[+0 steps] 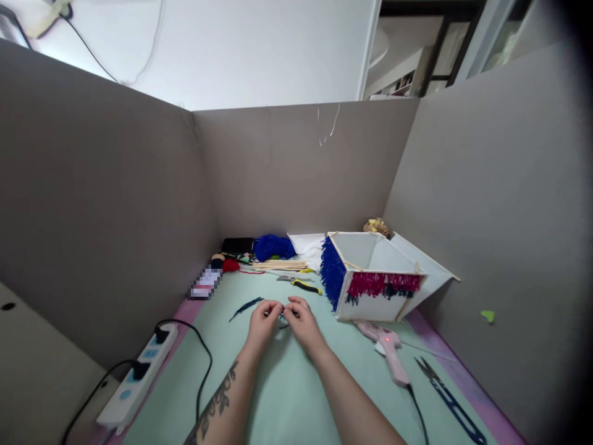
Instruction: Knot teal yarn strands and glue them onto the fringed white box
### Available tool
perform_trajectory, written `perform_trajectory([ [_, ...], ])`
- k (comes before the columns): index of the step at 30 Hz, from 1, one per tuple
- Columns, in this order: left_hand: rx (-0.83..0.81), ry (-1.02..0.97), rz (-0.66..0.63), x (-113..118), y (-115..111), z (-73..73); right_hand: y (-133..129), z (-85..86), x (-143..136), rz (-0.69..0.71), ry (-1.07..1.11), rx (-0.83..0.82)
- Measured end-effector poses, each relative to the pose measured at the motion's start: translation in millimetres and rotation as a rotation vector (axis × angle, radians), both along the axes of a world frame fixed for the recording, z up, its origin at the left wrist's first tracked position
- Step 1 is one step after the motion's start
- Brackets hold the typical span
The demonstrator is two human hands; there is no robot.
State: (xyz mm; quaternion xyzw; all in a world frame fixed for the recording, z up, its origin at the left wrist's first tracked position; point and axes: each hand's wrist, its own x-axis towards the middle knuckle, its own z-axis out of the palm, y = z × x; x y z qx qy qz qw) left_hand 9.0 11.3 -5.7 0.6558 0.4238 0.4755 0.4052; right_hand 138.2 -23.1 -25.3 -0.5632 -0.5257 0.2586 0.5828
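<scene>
My left hand and my right hand are close together over the middle of the table, fingertips pinched. Between them runs a thin piece of dark blue yarn, looping a little below the fingers; its ends are hidden by my hands. Just left of my left hand lies a small bundle of dark blue yarn strands. Beyond my right hand stands a white box, open at the top, with blue yarn fringe on one side and crimson and navy fringe on the front.
A pink glue gun with a red light and dark scissors lie at right. Yellow-black pruning shears, wooden sticks, and blue yarn lie behind my hands. A power strip with cables is at left; grey partitions enclose the table.
</scene>
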Motion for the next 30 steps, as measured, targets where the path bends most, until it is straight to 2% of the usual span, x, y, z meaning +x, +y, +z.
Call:
perform_trajectory([
  [6, -0.009, -0.013, 0.067, -2.1, 0.8, 1.1, 3.4, -1.1, 6.9, -0.064, 0.055, 0.019],
  [12, -0.010, 0.002, 0.156, -3.3, 2.6, 1.0, 4.9, -3.9, 15.0, -0.192, 0.103, -0.003],
  [17, 0.065, 0.065, 0.188, -3.0, 3.4, -1.9, 7.4, -7.6, 16.3, -0.219, -0.011, 0.054],
  [22, 0.136, 0.269, 0.194, -11.9, 9.7, -6.3, 15.9, -19.5, 32.3, -0.330, -0.212, -0.029],
  [24, 0.179, 0.433, 0.290, -17.3, 11.6, -5.5, 16.9, -21.1, 39.1, -0.412, -0.275, -0.039],
  [26, 0.165, 0.602, 0.454, -21.6, 12.6, -4.4, 15.5, -19.2, 42.3, -0.467, -0.306, -0.011],
  [28, 0.103, 0.733, 0.627, -24.1, 13.5, -4.9, 12.9, -15.5, 41.4, -0.480, -0.316, 0.023],
  [30, 0.042, 0.823, 0.726, -25.2, 15.1, -8.4, 10.5, -12.3, 37.7, -0.461, -0.308, 0.041],
])
